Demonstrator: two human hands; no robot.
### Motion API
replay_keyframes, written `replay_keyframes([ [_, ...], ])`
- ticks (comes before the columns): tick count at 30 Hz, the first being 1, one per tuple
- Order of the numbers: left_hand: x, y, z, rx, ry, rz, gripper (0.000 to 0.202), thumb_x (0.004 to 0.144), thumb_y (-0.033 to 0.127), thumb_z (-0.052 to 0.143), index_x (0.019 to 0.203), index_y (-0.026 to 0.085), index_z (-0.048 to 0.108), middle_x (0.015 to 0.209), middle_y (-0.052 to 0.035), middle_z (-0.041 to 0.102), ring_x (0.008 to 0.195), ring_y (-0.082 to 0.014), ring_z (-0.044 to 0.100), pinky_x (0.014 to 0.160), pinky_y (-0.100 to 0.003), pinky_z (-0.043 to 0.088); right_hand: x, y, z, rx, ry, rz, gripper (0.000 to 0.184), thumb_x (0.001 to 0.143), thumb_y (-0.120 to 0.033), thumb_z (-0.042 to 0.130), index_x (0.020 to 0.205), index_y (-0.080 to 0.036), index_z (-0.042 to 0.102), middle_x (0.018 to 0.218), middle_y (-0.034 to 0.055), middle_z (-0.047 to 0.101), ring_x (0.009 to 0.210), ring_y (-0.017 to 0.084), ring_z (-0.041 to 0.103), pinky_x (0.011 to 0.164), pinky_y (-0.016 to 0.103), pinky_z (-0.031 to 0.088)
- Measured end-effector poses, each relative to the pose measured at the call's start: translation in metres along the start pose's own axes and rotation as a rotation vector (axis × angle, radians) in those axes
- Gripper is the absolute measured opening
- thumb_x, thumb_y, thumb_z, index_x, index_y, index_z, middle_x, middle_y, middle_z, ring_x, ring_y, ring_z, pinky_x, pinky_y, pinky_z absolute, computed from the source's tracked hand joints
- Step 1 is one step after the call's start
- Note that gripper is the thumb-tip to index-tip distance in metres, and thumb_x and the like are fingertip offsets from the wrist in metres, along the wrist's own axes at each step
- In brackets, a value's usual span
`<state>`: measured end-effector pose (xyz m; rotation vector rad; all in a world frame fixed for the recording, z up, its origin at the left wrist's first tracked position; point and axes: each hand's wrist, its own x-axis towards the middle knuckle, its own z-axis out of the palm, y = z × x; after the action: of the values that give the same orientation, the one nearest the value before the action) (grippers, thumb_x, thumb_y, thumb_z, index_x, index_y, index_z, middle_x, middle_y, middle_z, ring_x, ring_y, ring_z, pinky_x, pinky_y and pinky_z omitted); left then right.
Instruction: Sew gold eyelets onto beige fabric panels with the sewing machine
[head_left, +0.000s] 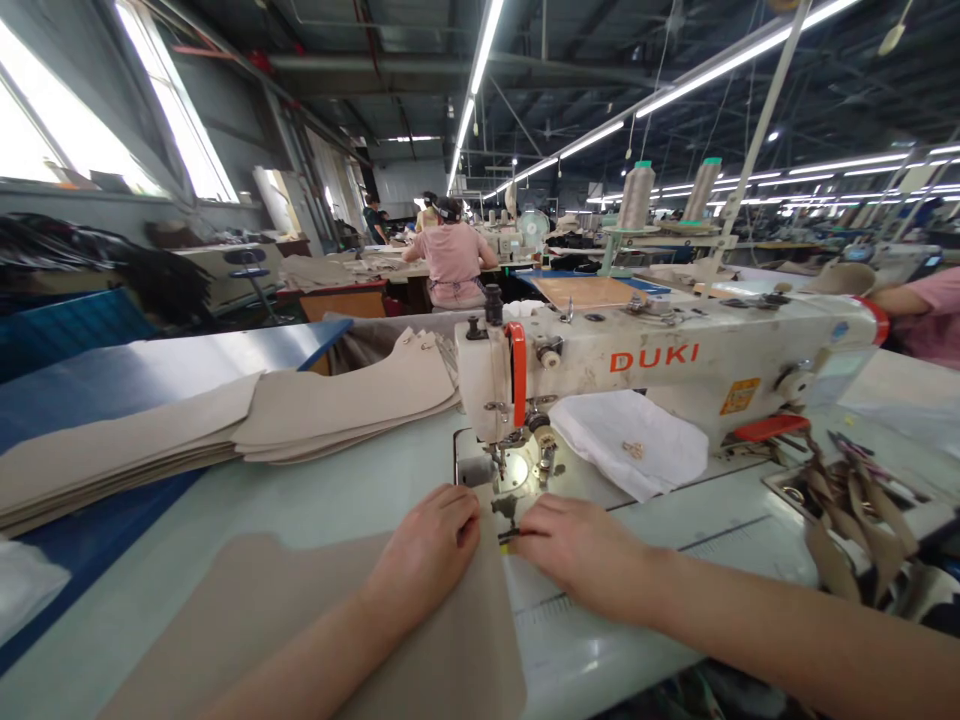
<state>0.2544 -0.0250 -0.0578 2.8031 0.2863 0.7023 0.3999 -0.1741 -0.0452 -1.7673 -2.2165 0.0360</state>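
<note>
A large beige fabric panel (457,640) lies on the sewing table, its narrow end reaching the needle plate (517,470) of a white sewing machine (660,350). My left hand (435,540) rests on the panel just in front of the needle, its fingers curled closed at the panel's edge. To the right of that edge, my right hand (577,550) is low over the machine bed with fingertips drawn together beside a small dark metal piece (508,535). Whatever those fingertips may hold is hidden.
Stacked beige panels (345,400) lie left of the machine. A white cloth pouch (634,440) with small metal pieces sits under the machine arm. Beige straps with rings (862,530) fill a tray at right. Thread cones (636,198) stand behind. A person (450,255) sits ahead.
</note>
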Motion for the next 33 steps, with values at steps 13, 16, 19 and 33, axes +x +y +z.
replay_keyframes([
  [13, -0.002, -0.002, 0.0, -0.031, 0.012, 0.012, 0.02, 0.082, 0.011, 0.043, 0.072, 0.021, 0.057, 0.076, -0.0034, 0.065, 0.075, -0.0184, 0.06, 0.07, -0.029, 0.05, 0.022, -0.005, 0.019, -0.09, 0.158, 0.007, 0.01, 0.087, -0.022, 0.056, 0.09, -0.014, 0.062, 0.094, 0.0071, 0.065, 0.096, 0.02, 0.054, 0.095, 0.031, 0.039],
  [16, -0.002, -0.004, 0.002, -0.038, 0.036, 0.012, 0.021, 0.081, 0.011, 0.043, 0.072, 0.021, 0.058, 0.075, -0.0035, 0.065, 0.074, -0.0182, 0.06, 0.069, -0.029, 0.05, 0.025, -0.005, 0.019, -0.046, 0.139, 0.008, 0.011, 0.087, -0.02, 0.054, 0.092, -0.014, 0.062, 0.097, 0.0074, 0.065, 0.099, 0.02, 0.055, 0.096, 0.031, 0.039],
  [19, -0.003, -0.005, 0.003, -0.045, 0.056, 0.013, 0.021, 0.082, 0.011, 0.043, 0.072, 0.021, 0.059, 0.074, -0.0035, 0.065, 0.073, -0.0181, 0.06, 0.068, -0.029, 0.051, 0.025, -0.005, 0.018, -0.024, 0.121, -0.003, 0.012, 0.088, -0.018, 0.052, 0.093, -0.014, 0.062, 0.099, 0.0077, 0.066, 0.1, 0.02, 0.056, 0.097, 0.031, 0.038],
  [33, -0.002, -0.006, 0.005, -0.049, 0.054, 0.06, 0.02, 0.085, 0.012, 0.045, 0.074, 0.02, 0.059, 0.075, -0.0027, 0.065, 0.074, -0.0173, 0.06, 0.069, -0.028, 0.051, 0.026, -0.001, 0.025, -0.086, 0.124, -0.06, 0.014, 0.091, -0.019, 0.049, 0.094, -0.013, 0.062, 0.097, 0.008, 0.066, 0.099, 0.02, 0.056, 0.1, 0.033, 0.037],
])
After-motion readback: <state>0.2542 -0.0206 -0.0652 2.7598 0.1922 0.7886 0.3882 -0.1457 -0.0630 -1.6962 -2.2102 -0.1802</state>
